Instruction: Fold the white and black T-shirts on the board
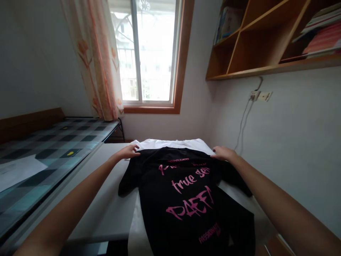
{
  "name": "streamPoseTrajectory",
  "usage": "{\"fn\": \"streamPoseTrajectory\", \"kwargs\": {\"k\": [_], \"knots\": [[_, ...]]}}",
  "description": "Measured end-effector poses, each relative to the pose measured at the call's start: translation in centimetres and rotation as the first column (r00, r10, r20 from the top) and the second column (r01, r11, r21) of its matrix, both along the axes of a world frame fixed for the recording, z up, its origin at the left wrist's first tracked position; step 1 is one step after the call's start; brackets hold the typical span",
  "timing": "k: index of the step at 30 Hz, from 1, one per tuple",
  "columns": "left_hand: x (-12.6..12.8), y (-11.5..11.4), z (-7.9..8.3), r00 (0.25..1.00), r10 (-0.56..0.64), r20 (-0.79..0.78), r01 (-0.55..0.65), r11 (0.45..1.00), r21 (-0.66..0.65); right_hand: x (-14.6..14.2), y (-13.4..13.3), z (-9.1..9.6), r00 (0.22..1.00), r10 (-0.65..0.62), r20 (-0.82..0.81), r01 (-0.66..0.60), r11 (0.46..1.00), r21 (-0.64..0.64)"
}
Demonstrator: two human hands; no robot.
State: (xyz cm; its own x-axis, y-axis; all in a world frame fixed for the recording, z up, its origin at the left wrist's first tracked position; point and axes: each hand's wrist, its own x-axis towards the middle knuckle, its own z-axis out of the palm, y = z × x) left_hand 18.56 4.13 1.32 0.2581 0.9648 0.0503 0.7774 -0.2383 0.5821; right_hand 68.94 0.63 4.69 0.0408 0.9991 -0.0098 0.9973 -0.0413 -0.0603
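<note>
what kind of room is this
Most likely a bedroom or dorm room at home. A bed with a checked cover stands on one side, a curtain hangs at the window, and wall shelves hold books. Both hands rest on a black T-shirt spread on a table.

Bare white table (106, 209) lies open in the lower left of the frame, between the black T-shirt (186, 199) and the checkered bed (53, 145). At right, the wall (293, 142) runs close beside the shirt, leaving only a narrow strip. Overhead at upper right, the wooden shelf (266, 67) juts out.
</note>
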Motion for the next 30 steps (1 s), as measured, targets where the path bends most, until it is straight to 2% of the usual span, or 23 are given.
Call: {"fn": "streamPoseTrajectory", "kwargs": {"k": [2, 4, 8, 13, 18, 20, 22, 26, 30], "knots": [[1.0, 1.1, -0.2, 0.999, -0.036, -0.022, 0.037, 0.998, 0.059, -1.4, 1.0, 0.2, 0.996, -0.073, 0.051, 0.076, 0.996, -0.055], [2.1, 2.3, -0.6, 0.997, -0.059, -0.057, 0.065, 0.993, 0.101, -2.7, 2.2, 0.0, 0.994, -0.079, 0.073, 0.083, 0.995, -0.054], [4.4, 4.4, -2.1, 0.986, -0.095, -0.134, 0.110, 0.989, 0.104, -4.3, 4.6, -1.7, 0.987, -0.072, 0.143, 0.082, 0.995, -0.064], [6.0, 6.7, -4.4, 0.976, -0.061, -0.209, 0.074, 0.996, 0.054, -4.5, 7.0, -4.5, 0.981, -0.065, 0.185, 0.080, 0.994, -0.078], [6.3, 8.3, -5.3, 0.981, -0.073, -0.179, 0.086, 0.994, 0.068, -3.4, 8.2, -5.8, 0.977, -0.175, 0.118, 0.188, 0.976, -0.112], [6.3, 8.9, -5.2, 0.987, -0.101, -0.127, 0.114, 0.988, 0.103, -2.8, 8.6, -5.7, 0.970, -0.239, 0.049, 0.239, 0.971, -0.011], [6.3, 9.6, -4.7, 0.995, -0.093, -0.039, 0.098, 0.978, 0.182, -2.3, 9.2, -5.3, 0.953, -0.300, -0.046, 0.303, 0.943, 0.140], [6.5, 11.1, -2.6, 0.985, -0.037, 0.169, -0.015, 0.955, 0.298, -1.8, 11.0, -3.2, 0.912, -0.344, -0.224, 0.407, 0.829, 0.384], [6.5, 12.5, 0.6, 0.951, -0.056, 0.305, -0.063, 0.928, 0.366, -2.4, 13.2, 0.1, 0.903, -0.283, -0.323, 0.425, 0.691, 0.585]]}}
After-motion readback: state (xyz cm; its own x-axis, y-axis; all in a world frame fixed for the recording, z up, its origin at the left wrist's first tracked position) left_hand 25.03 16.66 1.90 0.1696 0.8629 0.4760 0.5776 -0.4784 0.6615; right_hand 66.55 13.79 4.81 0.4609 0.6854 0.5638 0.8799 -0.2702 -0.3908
